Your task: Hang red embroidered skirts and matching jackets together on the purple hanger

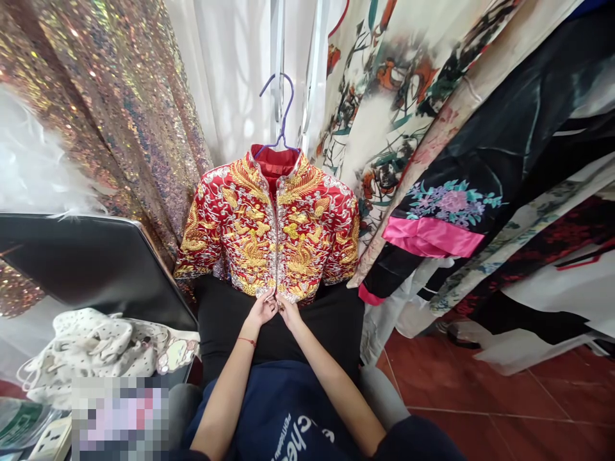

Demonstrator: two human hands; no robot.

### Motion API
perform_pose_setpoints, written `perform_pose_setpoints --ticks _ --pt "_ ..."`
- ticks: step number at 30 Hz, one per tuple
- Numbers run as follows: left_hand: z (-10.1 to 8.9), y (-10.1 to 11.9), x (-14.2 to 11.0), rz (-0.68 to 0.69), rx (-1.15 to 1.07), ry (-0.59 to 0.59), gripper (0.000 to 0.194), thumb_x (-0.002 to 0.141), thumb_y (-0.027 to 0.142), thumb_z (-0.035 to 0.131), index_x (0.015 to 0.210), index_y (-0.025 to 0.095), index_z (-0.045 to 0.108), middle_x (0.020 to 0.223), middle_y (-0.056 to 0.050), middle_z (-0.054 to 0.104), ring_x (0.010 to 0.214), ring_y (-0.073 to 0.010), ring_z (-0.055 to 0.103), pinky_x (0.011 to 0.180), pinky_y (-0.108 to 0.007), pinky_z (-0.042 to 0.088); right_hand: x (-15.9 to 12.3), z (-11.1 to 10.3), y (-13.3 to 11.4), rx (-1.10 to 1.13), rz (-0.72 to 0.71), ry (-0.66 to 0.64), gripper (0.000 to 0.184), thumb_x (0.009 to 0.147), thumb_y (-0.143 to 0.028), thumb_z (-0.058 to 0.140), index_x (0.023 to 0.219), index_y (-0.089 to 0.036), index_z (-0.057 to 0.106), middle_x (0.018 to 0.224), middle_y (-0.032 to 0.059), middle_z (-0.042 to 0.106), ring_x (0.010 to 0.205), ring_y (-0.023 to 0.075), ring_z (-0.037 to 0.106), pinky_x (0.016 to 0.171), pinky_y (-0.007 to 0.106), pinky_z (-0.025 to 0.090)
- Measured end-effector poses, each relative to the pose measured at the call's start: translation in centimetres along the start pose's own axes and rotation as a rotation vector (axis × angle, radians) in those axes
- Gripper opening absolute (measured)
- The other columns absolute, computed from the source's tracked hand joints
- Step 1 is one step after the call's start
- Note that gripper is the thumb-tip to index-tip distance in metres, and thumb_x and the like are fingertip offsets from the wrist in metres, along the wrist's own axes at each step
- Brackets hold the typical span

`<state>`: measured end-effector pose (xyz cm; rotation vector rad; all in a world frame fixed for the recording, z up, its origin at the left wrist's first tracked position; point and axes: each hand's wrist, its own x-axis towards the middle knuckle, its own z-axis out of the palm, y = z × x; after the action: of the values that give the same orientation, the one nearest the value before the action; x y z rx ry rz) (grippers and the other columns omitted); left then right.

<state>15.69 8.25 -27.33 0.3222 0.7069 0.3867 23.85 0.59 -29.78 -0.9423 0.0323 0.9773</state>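
Note:
A red jacket (269, 224) with gold and silver embroidery hangs straight ahead on a purple hanger (278, 112). Below it hangs black cloth (331, 326). My left hand (262, 312) and my right hand (288, 312) meet at the middle of the jacket's bottom hem, each with fingers pinched on the hem edge beside the front opening. A thin red string circles my left wrist.
Sequined gold fabric (120, 96) hangs at the left, white curtain behind. Printed robes and a black garment with pink trim (432, 234) hang at the right over a red tiled floor (504, 410). A black panel (96, 262) and a spotted white bag (96, 346) are at the lower left.

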Motion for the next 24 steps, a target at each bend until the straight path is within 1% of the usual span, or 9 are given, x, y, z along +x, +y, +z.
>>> perform_pose_setpoints --ticks 5,10,12,14,16,18,21,24 --pt "-0.1 -0.1 0.3 -0.039 -0.029 -0.017 0.031 0.093 0.023 0.067 0.066 0.016 0.053 0.051 0.006 0.047 0.045 -0.0054 0.05 0.057 -0.018 0.051 0.0 0.0 0.1 0.011 -0.007 0.01 0.038 0.052 -0.019 0.089 0.086 -0.015 0.074 0.083 0.0054 0.078 0.074 0.0184 0.072 0.064 0.026 0.055" --pt "-0.2 -0.3 0.6 -0.047 -0.002 -0.002 0.031 0.092 0.026 0.069 0.066 0.015 0.055 0.054 0.004 0.05 0.047 -0.0058 0.052 0.057 -0.018 0.052 0.6 0.1 0.4 0.032 -0.012 0.035 0.036 0.055 -0.018 0.088 0.088 -0.016 0.073 0.083 0.0044 0.078 0.072 0.0173 0.072 0.063 0.025 0.055" --pt "-0.2 -0.5 0.8 -0.037 0.013 0.01 0.029 0.093 0.027 0.067 0.069 0.014 0.057 0.055 0.005 0.049 0.048 -0.0054 0.051 0.057 -0.018 0.051 0.9 0.3 0.5 0.037 -0.016 0.042 0.033 0.06 -0.018 0.087 0.089 -0.015 0.072 0.083 0.0041 0.077 0.072 0.0171 0.072 0.065 0.026 0.056" --pt "-0.3 -0.6 1.1 -0.021 0.032 0.031 0.024 0.096 0.027 0.064 0.077 0.013 0.06 0.059 0.005 0.051 0.048 -0.0051 0.05 0.055 -0.019 0.051 1.2 0.5 0.6 0.037 -0.019 0.048 0.027 0.07 -0.018 0.084 0.093 -0.014 0.071 0.087 0.004 0.076 0.076 0.0158 0.071 0.07 0.027 0.058" --pt "-0.4 -0.7 1.4 0.003 0.057 0.058 0.018 0.097 0.028 0.062 0.089 0.012 0.063 0.068 0.004 0.057 0.054 -0.0056 0.052 0.055 -0.019 0.051 1.6 0.8 0.7 0.03 -0.016 0.058 0.022 0.082 -0.021 0.077 0.101 -0.013 0.069 0.096 0.0041 0.074 0.081 0.0143 0.07 0.075 0.029 0.059" --pt "-0.5 -0.7 1.9 0.036 0.084 0.089 0.019 0.097 0.03 0.062 0.101 0.012 0.064 0.083 0.0 0.063 0.064 -0.0076 0.058 0.058 -0.022 0.053 2.0 1.1 0.7 0.013 -0.003 0.077 0.022 0.093 -0.027 0.069 0.11 -0.013 0.066 0.105 0.0048 0.071 0.088 0.0145 0.069 0.078 0.032 0.06" --pt "-0.6 -0.9 2.6 0.097 0.124 0.136 0.024 0.096 0.032 0.063 0.111 0.013 0.063 0.099 -0.005 0.066 0.077 -0.0116 0.064 0.066 -0.026 0.057 2.6 1.4 0.6 -0.02 0.03 0.111 0.03 0.097 -0.035 0.063 0.12 -0.015 0.063 0.116 0.0071 0.067 0.097 0.0176 0.067 0.083 0.037 0.06" --pt "-0.6 -1.2 3.1 0.161 0.151 0.173 0.024 0.096 0.031 0.064 0.112 0.012 0.063 0.1 -0.005 0.066 0.079 -0.0119 0.064 0.067 -0.026 0.057 2.9 1.7 0.5 -0.053 0.054 0.137 0.035 0.097 -0.037 0.063 0.125 -0.016 0.061 0.123 0.0085 0.064 0.103 0.0199 0.066 0.087 0.04 0.059"
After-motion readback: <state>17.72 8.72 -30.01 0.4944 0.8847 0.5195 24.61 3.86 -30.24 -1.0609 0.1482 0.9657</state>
